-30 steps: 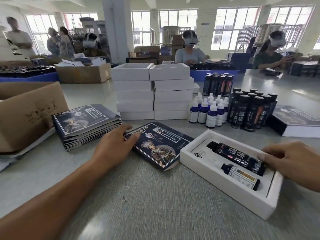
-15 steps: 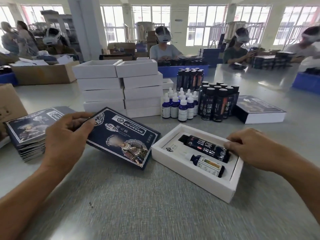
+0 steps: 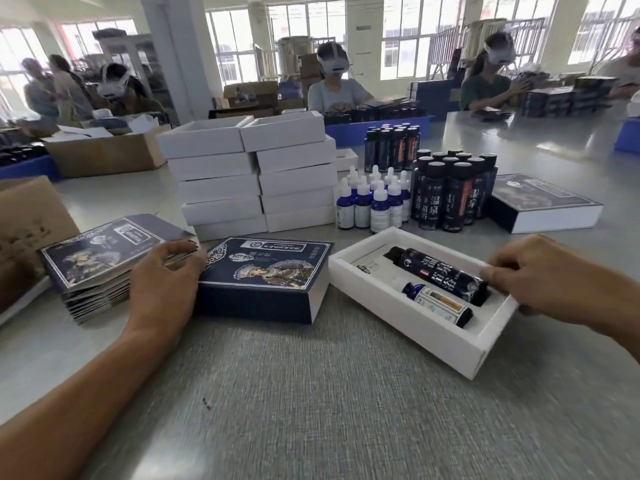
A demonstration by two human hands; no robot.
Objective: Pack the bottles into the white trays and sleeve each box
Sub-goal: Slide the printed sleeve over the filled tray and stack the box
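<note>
A white tray [image 3: 408, 329] lies at an angle on the grey table, right of centre. In it lie a tall black bottle [image 3: 440, 275] and a small blue dropper bottle [image 3: 437, 302], side by side. My right hand [image 3: 543, 280] grips the tray's right end, fingertips by the black bottle's base. To the tray's left sits a dark blue printed sleeve [image 3: 263, 277], opened into a box shape, its open end facing the tray. My left hand [image 3: 162, 284] holds the sleeve's left end.
Flat sleeves [image 3: 100, 259] are stacked at the left beside a cardboard box [image 3: 24, 230]. Behind stand two stacks of white trays [image 3: 249, 174], several blue dropper bottles [image 3: 374, 202], several black bottles [image 3: 450, 192] and a sleeved box [image 3: 543, 207]. People work at the far tables.
The sleeve lay flat on the table, was lifted by my left hand, and now stands opened into a box shape. My right hand has stayed at the tray's right end.
</note>
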